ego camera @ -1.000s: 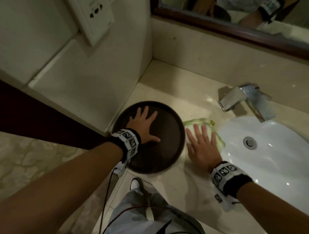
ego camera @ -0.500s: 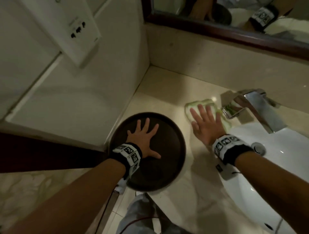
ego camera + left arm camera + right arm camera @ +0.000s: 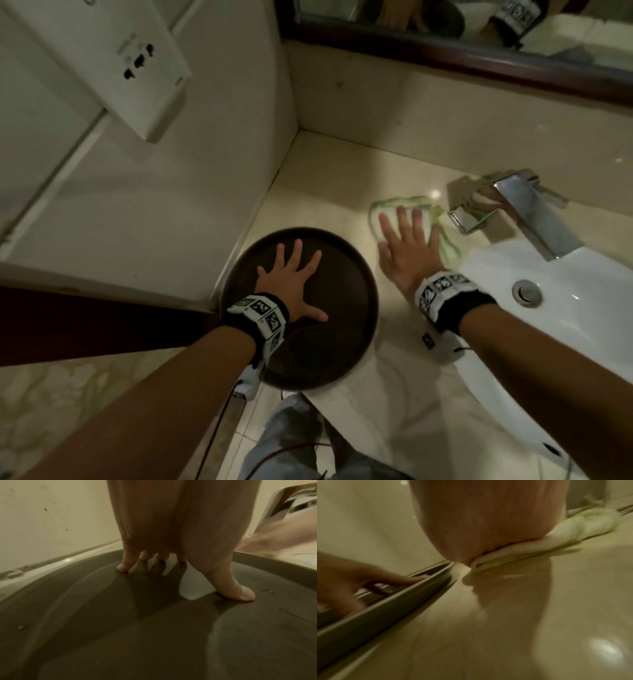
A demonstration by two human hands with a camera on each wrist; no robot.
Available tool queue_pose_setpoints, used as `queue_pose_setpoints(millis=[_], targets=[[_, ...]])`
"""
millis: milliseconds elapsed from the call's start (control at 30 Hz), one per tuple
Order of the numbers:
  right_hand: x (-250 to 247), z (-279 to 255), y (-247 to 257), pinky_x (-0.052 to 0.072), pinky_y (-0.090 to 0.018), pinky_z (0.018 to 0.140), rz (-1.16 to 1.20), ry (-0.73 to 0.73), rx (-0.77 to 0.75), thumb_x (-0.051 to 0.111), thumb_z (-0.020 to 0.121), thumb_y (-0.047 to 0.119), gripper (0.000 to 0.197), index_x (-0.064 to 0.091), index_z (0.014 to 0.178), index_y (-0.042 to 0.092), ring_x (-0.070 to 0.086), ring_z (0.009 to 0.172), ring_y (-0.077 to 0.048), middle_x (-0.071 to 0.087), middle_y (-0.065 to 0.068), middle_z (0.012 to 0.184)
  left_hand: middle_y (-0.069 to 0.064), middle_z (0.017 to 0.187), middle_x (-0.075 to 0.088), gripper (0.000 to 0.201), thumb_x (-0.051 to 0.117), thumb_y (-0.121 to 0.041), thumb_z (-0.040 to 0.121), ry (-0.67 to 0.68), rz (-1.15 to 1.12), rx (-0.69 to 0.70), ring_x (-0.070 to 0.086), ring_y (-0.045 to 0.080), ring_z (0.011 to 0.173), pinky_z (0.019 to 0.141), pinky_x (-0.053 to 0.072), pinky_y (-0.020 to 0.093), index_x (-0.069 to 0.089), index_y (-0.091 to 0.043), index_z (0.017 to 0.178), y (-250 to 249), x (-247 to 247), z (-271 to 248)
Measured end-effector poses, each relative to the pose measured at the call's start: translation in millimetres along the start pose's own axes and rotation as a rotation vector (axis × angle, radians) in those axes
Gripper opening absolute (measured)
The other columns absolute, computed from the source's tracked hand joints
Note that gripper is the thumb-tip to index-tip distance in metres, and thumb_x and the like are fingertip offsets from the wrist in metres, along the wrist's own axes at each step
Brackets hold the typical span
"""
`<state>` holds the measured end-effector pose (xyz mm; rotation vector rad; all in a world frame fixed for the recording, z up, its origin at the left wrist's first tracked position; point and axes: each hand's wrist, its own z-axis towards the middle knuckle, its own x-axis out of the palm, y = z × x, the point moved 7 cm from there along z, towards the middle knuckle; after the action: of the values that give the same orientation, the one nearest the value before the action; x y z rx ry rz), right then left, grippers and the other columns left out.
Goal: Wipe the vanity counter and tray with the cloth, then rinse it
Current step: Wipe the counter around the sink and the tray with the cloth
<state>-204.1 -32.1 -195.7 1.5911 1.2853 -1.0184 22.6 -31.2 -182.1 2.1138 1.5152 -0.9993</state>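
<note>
cloth [image 3: 445,236] under R hand [image 3: 406,253], by tap [image 3: 513,205]

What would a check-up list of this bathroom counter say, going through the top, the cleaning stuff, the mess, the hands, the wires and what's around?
Surface: beige vanity counter, glossy.
Job's things: green-and-white cloth flat on the counter beside the faucet; round dark tray at the counter's front left edge.
Clutter: nothing seen.
Hands: left hand spread flat on the tray; right hand presses the cloth, fingers straight.
Cables: thin wire hangs from the left wristband.
Surroundings: white sink, mirror, wall socket.
</note>
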Motion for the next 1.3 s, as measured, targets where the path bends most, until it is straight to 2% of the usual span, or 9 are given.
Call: queue_pose_setpoints(millis=[133, 233, 367, 500, 733, 933, 1133, 1200, 1300], targets=[[18, -28, 19, 0.0, -0.061, 0.115, -0.02, 0.046, -0.08, -0.008, 0.09, 0.048, 0.067, -0.005, 0.155, 0.032, -0.013, 0.149, -0.033, -0.011, -0.005, 0.163, -0.001, 0.157, -0.029, 0.123, 0.07, -0.071, 0.063, -0.001, -0.002, 0.006, -0.021, 0.033, 0.145, 0.112, 0.013, 0.067, -0.013, -0.042, 0.149, 0, 0, 0], [15, -28, 18, -0.001, -0.061, 0.115, -0.009, 0.057, -0.096, -0.012, 0.086, 0.049, 0.07, -0.007, 0.154, 0.034, -0.013, 0.149, -0.033, -0.013, -0.004, 0.163, -0.001, 0.157, -0.028, 0.123, 0.071, -0.071, 0.063, 0.001, -0.005, 0.008, -0.021, 0.033, 0.145, 0.112, 0.012, 0.067, -0.013, -0.042, 0.149, 0, -1, 0], [6, -10, 7, 0.001, -0.061, 0.115, -0.039, 0.036, -0.147, -0.006, 0.09, 0.049, 0.066, -0.002, 0.154, 0.036, -0.006, 0.15, -0.031, -0.005, -0.003, 0.164, -0.002, 0.157, -0.029, 0.123, 0.07, -0.072, 0.063, 0.0, -0.005, 0.007, -0.021, 0.033, 0.145, 0.112, 0.011, 0.067, -0.014, -0.043, 0.149, 1, 0, 1], [-17, 41, -20, -0.001, -0.058, 0.116, 0.0, -0.021, -0.016, 0.012, 0.102, 0.046, 0.054, -0.001, 0.154, 0.039, -0.008, 0.15, -0.026, -0.008, 0.001, 0.164, -0.003, 0.156, -0.031, 0.124, 0.069, -0.073, 0.063, 0.009, -0.009, 0.006, -0.024, 0.031, 0.144, 0.112, 0.009, 0.067, -0.016, -0.043, 0.148, 1, 2, 1], [-32, 91, -34, -0.007, -0.056, 0.116, 0.128, -0.087, 0.079, 0.022, 0.102, 0.044, 0.055, 0.005, 0.154, 0.04, -0.008, 0.15, -0.026, -0.006, 0.002, 0.164, -0.004, 0.156, -0.031, 0.123, 0.068, -0.074, 0.063, 0.009, -0.016, 0.012, -0.025, 0.031, 0.144, 0.112, 0.008, 0.068, -0.016, -0.044, 0.148, 3, 4, 3], [-31, 93, -33, -0.007, -0.056, 0.117, 0.119, -0.013, 0.088, 0.021, 0.099, 0.042, 0.058, 0.0, 0.153, 0.04, -0.013, 0.149, -0.025, -0.012, 0.002, 0.163, -0.003, 0.156, -0.031, 0.123, 0.069, -0.073, 0.063, -0.001, -0.012, 0.008, -0.025, 0.031, 0.144, 0.111, 0.008, 0.067, -0.016, -0.045, 0.148, 2, 4, 3], [-10, 34, 1, 0.001, -0.059, 0.117, -0.039, 0.05, -0.058, 0.013, 0.1, 0.044, 0.057, -0.006, 0.154, 0.036, -0.012, 0.149, -0.029, -0.013, -0.001, 0.163, -0.003, 0.157, -0.029, 0.122, 0.068, -0.074, 0.063, -0.023, -0.013, 0.024, -0.022, 0.031, 0.145, 0.112, 0.009, 0.067, -0.014, -0.044, 0.148, 2, 2, 2], [4, 4, 12, 0.006, -0.061, 0.115, -0.038, 0.066, -0.151, 0.007, 0.096, 0.047, 0.059, 0.0, 0.154, 0.036, -0.005, 0.15, -0.032, -0.005, -0.004, 0.164, -0.004, 0.157, -0.029, 0.121, 0.067, -0.075, 0.063, -0.027, -0.016, 0.022, -0.021, 0.031, 0.145, 0.112, 0.009, 0.067, -0.014, -0.044, 0.148, 4, 5, -3], [18, -31, 21, 0.028, -0.067, 0.104, -0.087, 0.031, -0.253, 0.011, 0.098, 0.046, 0.058, 0.03, 0.15, 0.03, 0.028, 0.143, -0.041, 0.031, -0.011, 0.157, -0.004, 0.157, -0.029, 0.121, 0.068, -0.074, 0.063, -0.027, -0.016, 0.029, -0.022, 0.031, 0.145, 0.113, 0.008, 0.067, -0.014, -0.044, 0.148, 6, 10, -11]])
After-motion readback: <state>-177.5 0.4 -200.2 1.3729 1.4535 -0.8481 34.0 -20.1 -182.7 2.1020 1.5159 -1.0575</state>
